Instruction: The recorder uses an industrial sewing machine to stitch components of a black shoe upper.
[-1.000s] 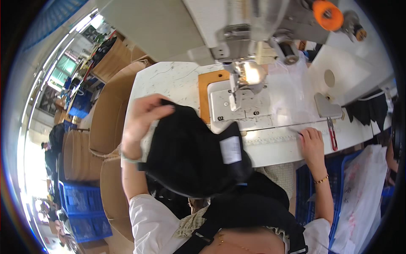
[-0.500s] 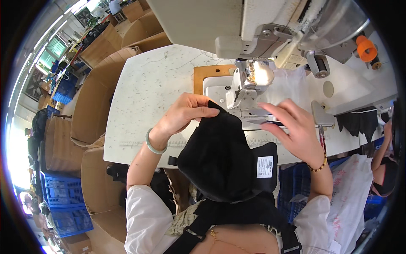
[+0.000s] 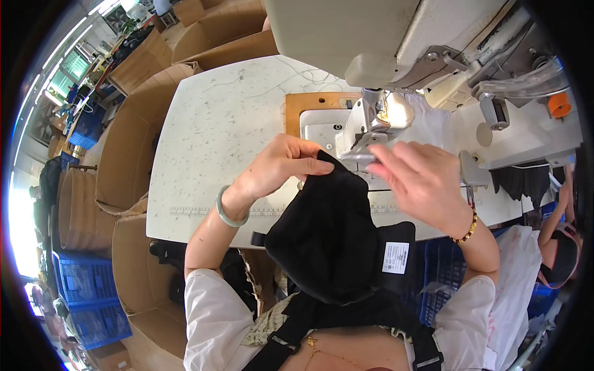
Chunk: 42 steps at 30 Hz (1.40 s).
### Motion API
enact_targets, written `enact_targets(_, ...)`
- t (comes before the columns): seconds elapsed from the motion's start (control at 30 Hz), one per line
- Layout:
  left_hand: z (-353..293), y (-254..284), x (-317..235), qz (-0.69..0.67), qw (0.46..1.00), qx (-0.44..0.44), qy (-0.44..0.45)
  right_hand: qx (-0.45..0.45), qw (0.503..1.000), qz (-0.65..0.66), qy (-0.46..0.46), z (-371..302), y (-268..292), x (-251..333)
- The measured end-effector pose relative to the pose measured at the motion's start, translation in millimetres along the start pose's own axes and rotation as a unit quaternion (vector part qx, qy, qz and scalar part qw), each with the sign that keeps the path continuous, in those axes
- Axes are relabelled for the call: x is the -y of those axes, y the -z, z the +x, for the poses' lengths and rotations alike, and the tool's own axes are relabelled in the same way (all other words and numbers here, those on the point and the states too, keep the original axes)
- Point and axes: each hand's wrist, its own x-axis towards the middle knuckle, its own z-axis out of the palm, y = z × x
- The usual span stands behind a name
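A limp black fabric piece (image 3: 325,241), cap-like in its rounded shape, hangs in front of the sewing machine. It has a small strap tab (image 3: 258,238) on its left and a flap with a white printed label (image 3: 395,258) on its right. My left hand (image 3: 281,164) pinches its upper corner between thumb and fingers. Close beside the machine's presser foot area (image 3: 365,139) is my right hand (image 3: 427,182), fingers drawn together and slightly blurred. Whatever lies inside that hand is hidden; the fabric's lower edge rests against my chest.
The white sewing table (image 3: 216,142) carries thread bits and a printed ruler strip (image 3: 204,211). Open cardboard boxes (image 3: 133,142) stand along the left, with blue crates (image 3: 93,281) beyond. A white sack (image 3: 513,290) hangs at right, where another person's arm (image 3: 557,210) shows.
My right hand has closed its fingers and come nearer the presser foot; the pointed metal tool seen in it earlier is out of sight. The fabric and left hand shifted slightly right in view.
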Motion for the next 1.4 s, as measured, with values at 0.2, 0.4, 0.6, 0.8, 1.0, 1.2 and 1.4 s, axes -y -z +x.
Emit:
enact_targets(0.2,-2.4,-2.5,3.3,-0.028,0.999,-0.018,0.016,-0.041,0.921,0.352,-0.165,5.6,11.3,10.7)
enact_targets(0.4,-33.1,0.5,-10.9,-0.142,0.986,-0.072,0.053,0.197,0.672,0.662,-0.267,17.9,-8.7,29.5)
enact_targets(0.6,-71.2,-10.0,-0.6,0.216,0.959,-0.179,-0.041,0.053,0.897,0.41,-0.156,10.2,-38.6,43.3)
enact_targets(0.8,-64.9,2.3,26.5,0.021,0.982,-0.188,-0.001,0.024,0.952,0.271,-0.138,6.6,-57.1,37.8)
enact_targets(1.0,-64.5,12.4,31.2,-0.026,0.988,-0.153,-0.002,0.027,0.98,0.184,-0.075,15.3,-65.5,43.7)
enact_targets(1.2,-61.9,19.9,34.9,-0.037,0.994,-0.102,-0.027,0.008,0.98,0.187,-0.061,24.8,-67.1,46.1)
enact_targets(1.4,-57.8,26.6,35.9,-0.035,0.996,-0.067,-0.041,0.024,0.982,0.18,-0.054,29.9,-68.5,48.1)
